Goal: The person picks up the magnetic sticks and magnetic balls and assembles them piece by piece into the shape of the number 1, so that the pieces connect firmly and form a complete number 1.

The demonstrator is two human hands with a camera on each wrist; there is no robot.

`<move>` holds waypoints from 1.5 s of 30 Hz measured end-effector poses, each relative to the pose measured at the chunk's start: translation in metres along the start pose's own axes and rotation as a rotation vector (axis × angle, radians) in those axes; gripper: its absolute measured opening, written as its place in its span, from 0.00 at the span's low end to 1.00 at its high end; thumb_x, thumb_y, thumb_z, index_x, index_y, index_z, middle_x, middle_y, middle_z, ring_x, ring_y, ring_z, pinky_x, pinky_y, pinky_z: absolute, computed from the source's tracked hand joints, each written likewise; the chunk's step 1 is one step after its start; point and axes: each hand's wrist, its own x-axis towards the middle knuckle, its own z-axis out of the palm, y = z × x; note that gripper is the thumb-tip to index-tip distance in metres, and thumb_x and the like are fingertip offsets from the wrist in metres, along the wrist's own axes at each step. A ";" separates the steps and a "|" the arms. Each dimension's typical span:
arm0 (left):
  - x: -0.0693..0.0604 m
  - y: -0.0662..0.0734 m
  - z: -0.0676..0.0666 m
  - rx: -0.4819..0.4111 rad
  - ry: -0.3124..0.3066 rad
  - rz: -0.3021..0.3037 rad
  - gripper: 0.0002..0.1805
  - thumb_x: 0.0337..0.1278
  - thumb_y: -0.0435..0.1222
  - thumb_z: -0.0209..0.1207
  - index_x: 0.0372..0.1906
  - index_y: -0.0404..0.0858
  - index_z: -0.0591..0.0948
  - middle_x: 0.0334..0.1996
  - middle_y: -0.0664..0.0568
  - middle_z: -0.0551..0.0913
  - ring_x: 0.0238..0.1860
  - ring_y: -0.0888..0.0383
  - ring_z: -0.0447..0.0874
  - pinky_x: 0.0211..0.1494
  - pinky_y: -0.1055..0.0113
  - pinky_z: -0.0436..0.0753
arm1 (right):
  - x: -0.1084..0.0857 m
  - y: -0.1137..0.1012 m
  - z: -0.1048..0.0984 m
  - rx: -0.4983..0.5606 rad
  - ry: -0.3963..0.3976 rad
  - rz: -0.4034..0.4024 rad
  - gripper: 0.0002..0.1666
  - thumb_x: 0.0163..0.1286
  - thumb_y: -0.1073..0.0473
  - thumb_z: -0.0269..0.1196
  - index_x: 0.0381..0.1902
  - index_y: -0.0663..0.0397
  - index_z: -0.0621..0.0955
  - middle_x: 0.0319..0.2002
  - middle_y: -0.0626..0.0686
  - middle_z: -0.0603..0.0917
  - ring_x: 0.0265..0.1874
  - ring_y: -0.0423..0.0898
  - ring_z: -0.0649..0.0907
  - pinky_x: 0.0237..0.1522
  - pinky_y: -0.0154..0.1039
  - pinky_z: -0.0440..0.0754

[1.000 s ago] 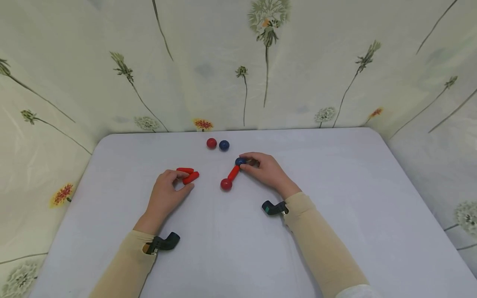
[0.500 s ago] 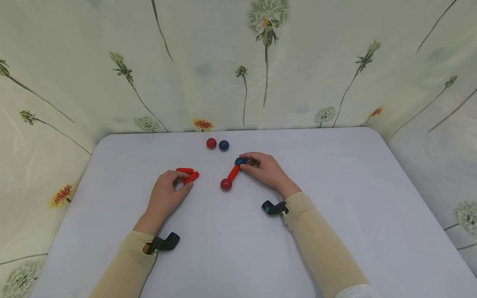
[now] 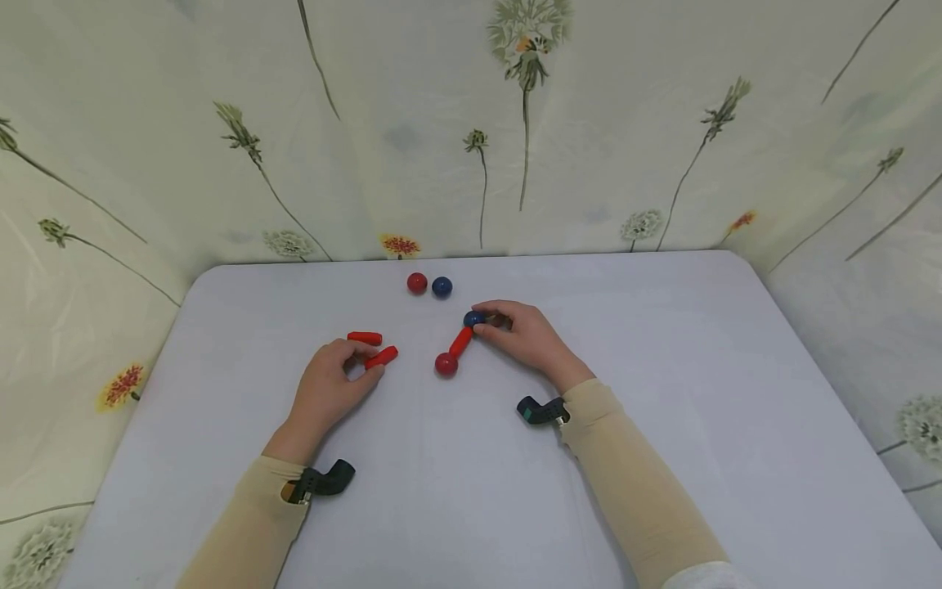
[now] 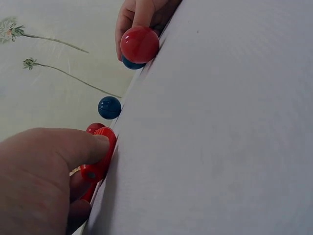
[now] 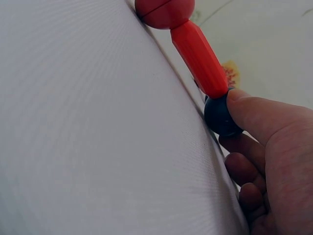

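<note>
Between thumb and fingers, my left hand (image 3: 333,380) pinches a red rod (image 3: 382,357), whose round end with a dark centre shows in the left wrist view. A second red rod (image 3: 365,337) lies just beyond those fingers. My right hand (image 3: 527,334) pinches a dark blue ball (image 5: 220,116). That ball joins a faceted red rod (image 5: 199,58), and a red ball (image 3: 446,365) sits on the rod's other end, nearer the left hand. The joined piece lies slanted on the table.
At the back of the white-covered table (image 3: 456,491) sit a loose red ball (image 3: 417,283) and a loose blue ball (image 3: 441,286), side by side. A flower-printed curtain (image 3: 589,147) stands behind the table's far edge.
The left hand's red rod has shifted slightly to the right and towards the person, coming apart from the other loose rod. The right hand and its joined piece have stayed in place.
</note>
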 end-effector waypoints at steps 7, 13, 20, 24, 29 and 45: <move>0.000 -0.001 0.001 0.022 0.001 0.029 0.15 0.56 0.45 0.69 0.48 0.47 0.84 0.36 0.56 0.80 0.39 0.56 0.74 0.41 0.59 0.76 | 0.000 0.001 0.001 -0.004 -0.004 0.002 0.25 0.66 0.36 0.64 0.59 0.35 0.81 0.43 0.39 0.83 0.40 0.39 0.79 0.45 0.40 0.78; 0.000 0.000 0.000 0.030 0.005 0.048 0.16 0.55 0.44 0.70 0.48 0.46 0.86 0.33 0.56 0.80 0.37 0.55 0.73 0.39 0.60 0.74 | -0.001 -0.003 -0.001 0.013 -0.009 0.006 0.25 0.66 0.39 0.65 0.59 0.36 0.81 0.43 0.41 0.83 0.40 0.41 0.79 0.45 0.42 0.78; 0.000 0.001 -0.001 0.041 -0.008 0.028 0.18 0.55 0.44 0.70 0.50 0.45 0.87 0.32 0.56 0.79 0.36 0.56 0.73 0.38 0.60 0.74 | -0.001 -0.003 -0.001 0.006 -0.007 0.006 0.24 0.66 0.39 0.65 0.58 0.36 0.82 0.42 0.40 0.83 0.39 0.41 0.79 0.44 0.41 0.78; -0.001 0.001 -0.001 0.043 -0.010 0.012 0.17 0.55 0.44 0.69 0.50 0.45 0.87 0.32 0.56 0.78 0.37 0.56 0.73 0.38 0.60 0.74 | 0.000 -0.003 -0.001 0.008 -0.004 0.004 0.24 0.66 0.39 0.65 0.58 0.36 0.82 0.42 0.40 0.83 0.39 0.41 0.79 0.44 0.41 0.78; -0.003 0.004 -0.001 0.010 0.010 0.006 0.16 0.54 0.43 0.70 0.48 0.44 0.87 0.31 0.56 0.78 0.36 0.57 0.74 0.37 0.61 0.75 | 0.000 -0.003 -0.001 0.010 -0.009 0.014 0.25 0.66 0.39 0.65 0.58 0.35 0.81 0.43 0.40 0.83 0.40 0.41 0.79 0.45 0.41 0.78; -0.018 0.037 0.018 -0.161 -0.040 -0.005 0.13 0.52 0.42 0.71 0.44 0.47 0.86 0.33 0.61 0.78 0.34 0.60 0.76 0.36 0.63 0.78 | -0.001 -0.004 -0.001 0.001 -0.005 0.017 0.25 0.66 0.39 0.65 0.59 0.36 0.82 0.44 0.41 0.83 0.40 0.41 0.80 0.45 0.42 0.78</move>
